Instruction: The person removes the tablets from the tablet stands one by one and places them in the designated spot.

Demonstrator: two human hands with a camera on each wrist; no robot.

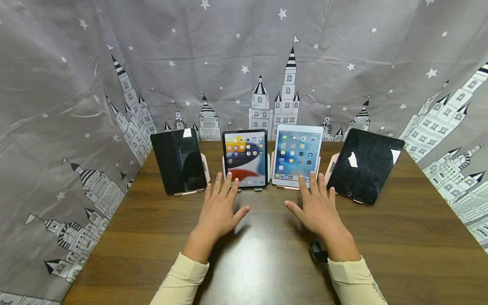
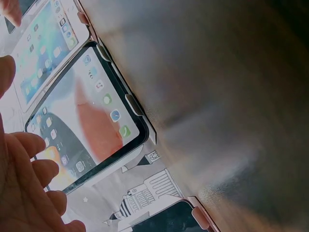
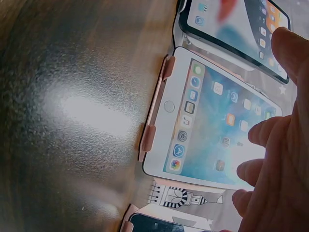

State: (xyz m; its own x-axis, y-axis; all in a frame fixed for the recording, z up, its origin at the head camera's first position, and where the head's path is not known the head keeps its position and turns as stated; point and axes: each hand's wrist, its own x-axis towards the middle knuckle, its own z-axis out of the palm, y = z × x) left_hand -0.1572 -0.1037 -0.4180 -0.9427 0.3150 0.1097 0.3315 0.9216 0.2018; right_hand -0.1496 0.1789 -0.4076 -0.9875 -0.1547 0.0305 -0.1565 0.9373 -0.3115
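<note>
My left hand (image 1: pixel 218 212) is spread over the table, palm down, fingers straight and holding nothing. Its fingertips overlap the lower edge of a black-framed tablet (image 1: pixel 245 159) with a lit home screen. To the right, my right hand (image 1: pixel 319 209) is spread the same way, its fingertips in front of a white-framed tablet (image 1: pixel 298 154) with a lit blue home screen. Both tablets lean upright on stands. In the left wrist view the left fingers (image 2: pixel 46 171) show beside the black-framed tablet (image 2: pixel 84 116). The right fingers (image 3: pixel 251 171) appear near the white tablet (image 3: pixel 212 121) in the right wrist view.
Dark-screened tablets stand at the far left (image 1: pixel 179 161) and far right (image 1: pixel 364 165) on pinkish stands. A small black object (image 1: pixel 318 252) lies by the right wrist on the wooden table (image 1: pixel 263 262). Behind hangs a grey castle-print curtain (image 1: pixel 213 46).
</note>
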